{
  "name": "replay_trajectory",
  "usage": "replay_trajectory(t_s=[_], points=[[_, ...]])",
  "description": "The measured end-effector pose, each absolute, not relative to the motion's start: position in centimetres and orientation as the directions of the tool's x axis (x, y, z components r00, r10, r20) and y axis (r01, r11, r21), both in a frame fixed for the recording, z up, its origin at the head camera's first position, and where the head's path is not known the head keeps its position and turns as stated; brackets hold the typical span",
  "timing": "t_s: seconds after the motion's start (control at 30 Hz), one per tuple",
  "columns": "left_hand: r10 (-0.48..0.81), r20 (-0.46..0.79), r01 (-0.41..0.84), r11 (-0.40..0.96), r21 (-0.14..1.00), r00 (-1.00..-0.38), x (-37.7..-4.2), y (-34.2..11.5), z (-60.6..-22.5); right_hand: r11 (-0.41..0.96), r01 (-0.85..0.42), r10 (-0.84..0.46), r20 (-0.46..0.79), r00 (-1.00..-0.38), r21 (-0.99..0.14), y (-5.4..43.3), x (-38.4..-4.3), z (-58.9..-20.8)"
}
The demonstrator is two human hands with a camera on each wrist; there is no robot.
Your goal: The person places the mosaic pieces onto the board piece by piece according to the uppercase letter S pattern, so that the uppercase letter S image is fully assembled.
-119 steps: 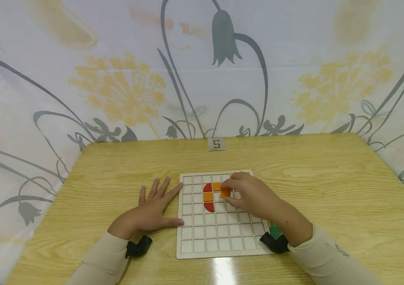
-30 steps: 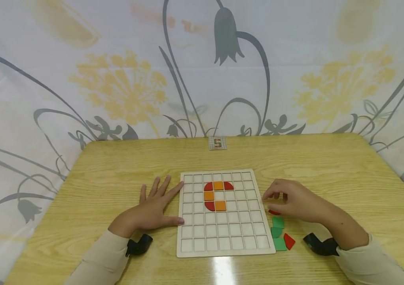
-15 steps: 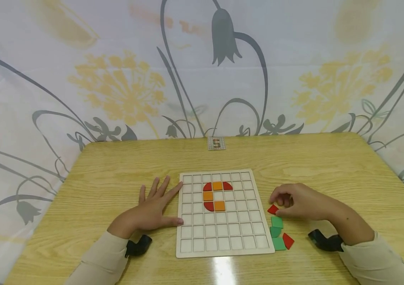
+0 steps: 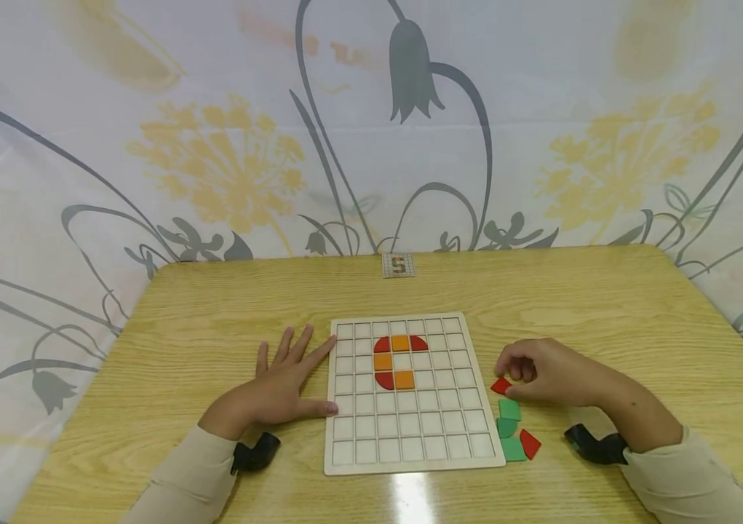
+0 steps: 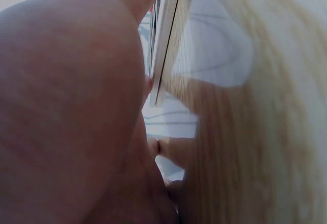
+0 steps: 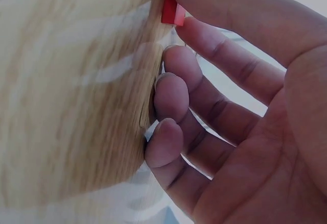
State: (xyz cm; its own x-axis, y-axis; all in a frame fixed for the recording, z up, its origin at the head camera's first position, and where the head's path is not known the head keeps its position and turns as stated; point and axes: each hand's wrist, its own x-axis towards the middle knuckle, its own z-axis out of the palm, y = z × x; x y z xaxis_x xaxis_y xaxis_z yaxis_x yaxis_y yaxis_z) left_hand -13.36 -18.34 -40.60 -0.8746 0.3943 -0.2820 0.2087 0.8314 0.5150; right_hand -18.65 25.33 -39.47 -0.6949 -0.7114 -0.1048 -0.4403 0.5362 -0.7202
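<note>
My left hand (image 4: pixel 279 389) rests with spread fingers on the table, thumb and index fingertips touching the left edge of a white grid board (image 4: pixel 423 426). Set in the board's cells are red quarter-circle tiles and several orange square tiles, one an orange tile (image 4: pixel 404 379) in the lower row. Right of the board, my right hand (image 4: pixel 557 371) pinches a red quarter-circle tile (image 4: pixel 500 386) between thumb and index finger. In the right wrist view that red tile (image 6: pixel 171 9) sits at the thumb tip, with the other fingers curled near the tabletop. The left wrist view shows mostly skin and wood.
Beside the board's right edge lie a green square tile (image 4: pixel 509 409), a green rounded tile (image 4: pixel 506 427), another green square tile (image 4: pixel 513 448) and a second red tile (image 4: pixel 530 444). A small pattern card (image 4: pixel 399 265) lies at the table's far edge, before a flowered cloth (image 4: pixel 358 131).
An orange square now lies in the lower row, and a red tile at the upper right of the shape. My right hand has moved off the board to the loose tiles; the left has stayed.
</note>
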Motion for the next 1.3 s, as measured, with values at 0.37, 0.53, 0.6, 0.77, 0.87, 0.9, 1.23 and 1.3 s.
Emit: replay_trajectory(t_s=[0.37,0.53,0.6,0.77,0.87,0.9,1.23,1.3], points=[[0.388,-0.278,0.215,0.842,0.494,-0.879,-13.5,-18.4,-40.8,0.551,-0.433,-0.703,-0.117,-0.702,-0.713,25.2,-18.6,-39.5],[0.390,-0.277,0.215,0.839,0.501,-0.878,-13.4,-18.4,-40.9,0.559,-0.446,-0.689,-0.093,-0.718,-0.699,25.0,-18.6,-39.5],[0.391,-0.278,0.214,0.837,0.504,-0.878,-13.4,-18.4,-40.8,0.564,-0.458,-0.682,-0.075,-0.728,-0.687,24.9,-18.6,-39.6],[0.390,-0.277,0.215,0.839,0.499,-0.878,-13.5,-18.4,-40.8,0.583,-0.446,-0.659,-0.074,-0.748,-0.679,24.6,-18.5,-39.5],[0.389,-0.279,0.215,0.841,0.496,-0.878,-13.5,-18.4,-40.8,0.599,-0.423,-0.645,-0.096,-0.758,-0.680,24.4,-18.4,-39.3],[0.388,-0.279,0.214,0.842,0.496,-0.879,-13.5,-18.4,-40.8,0.603,-0.419,-0.643,-0.103,-0.759,-0.679,24.3,-18.4,-39.3],[0.386,-0.288,0.207,0.842,0.498,-0.877,-13.5,-18.4,-40.7,0.624,-0.402,-0.625,-0.119,-0.771,-0.670,24.2,-18.3,-39.3],[0.385,-0.287,0.207,0.843,0.496,-0.877,-13.4,-18.3,-40.6,0.618,-0.407,-0.625,-0.106,-0.774,-0.672,24.1,-18.3,-39.3]])
